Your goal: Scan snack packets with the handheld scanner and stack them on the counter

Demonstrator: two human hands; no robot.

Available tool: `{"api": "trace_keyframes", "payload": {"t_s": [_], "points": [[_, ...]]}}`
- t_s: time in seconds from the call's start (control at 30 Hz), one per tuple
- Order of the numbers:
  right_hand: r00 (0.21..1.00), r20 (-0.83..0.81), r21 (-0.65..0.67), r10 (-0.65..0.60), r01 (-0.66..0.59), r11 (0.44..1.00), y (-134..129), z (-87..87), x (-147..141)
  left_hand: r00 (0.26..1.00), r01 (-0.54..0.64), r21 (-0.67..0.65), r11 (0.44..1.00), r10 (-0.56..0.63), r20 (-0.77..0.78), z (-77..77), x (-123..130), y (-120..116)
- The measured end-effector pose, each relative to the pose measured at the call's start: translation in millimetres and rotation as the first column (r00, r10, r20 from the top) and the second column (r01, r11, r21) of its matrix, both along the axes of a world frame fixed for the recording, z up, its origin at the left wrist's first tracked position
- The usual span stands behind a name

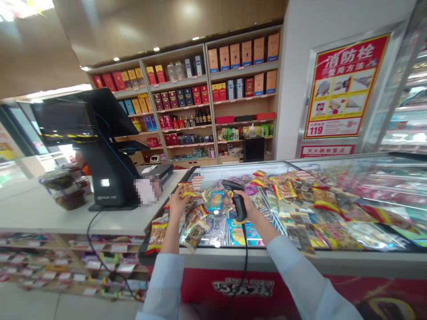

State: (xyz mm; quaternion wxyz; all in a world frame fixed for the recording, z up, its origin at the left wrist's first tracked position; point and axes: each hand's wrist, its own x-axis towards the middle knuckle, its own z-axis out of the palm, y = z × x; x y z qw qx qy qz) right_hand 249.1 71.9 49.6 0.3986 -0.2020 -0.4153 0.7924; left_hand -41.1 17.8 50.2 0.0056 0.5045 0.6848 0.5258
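My right hand [243,203] is wrapped round the grip of a black barcode scanner [239,205], its head pointing left and its cable hanging down over the freezer front. In my left hand [177,205] is a yellow and red snack packet [187,190], held by its near side over the left end of the chest freezer [213,262]. Several more snack packets lie on the freezer's glass top, among them a red and yellow one [157,235] and a brownish one [194,234] below my left hand. What is printed on them is too small to read.
To the left, a white counter [116,222] carries a black checkout terminal [115,164] and tubs of food [65,189]. More packets [325,198] spread over the freezer to the right. Shelves of boxed goods [210,95] line the back wall. A cable [89,235] hangs down the counter.
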Motion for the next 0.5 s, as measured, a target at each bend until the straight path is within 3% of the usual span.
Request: {"api": "trace_keyframes", "payload": {"t_s": [0.13,0.33,0.5], "points": [[0.998,-0.051,-0.074,0.031,-0.034,0.997,0.1,-4.2,-31.2,0.981,-0.184,0.03,0.983,0.185,-0.05,-5.9,-15.0,-2.7],[0.995,-0.032,-0.115,0.095,-0.098,0.989,1.0,-16.1,-65.8,0.931,-0.345,0.174,0.922,0.36,-0.062,-27.3,-12.7,-8.2],[0.995,-0.042,-0.162,0.086,-0.091,0.982,4.5,-34.5,-78.0,0.892,-0.38,0.164,0.911,0.407,-0.198,-38.1,-2.6,-8.6]]}}
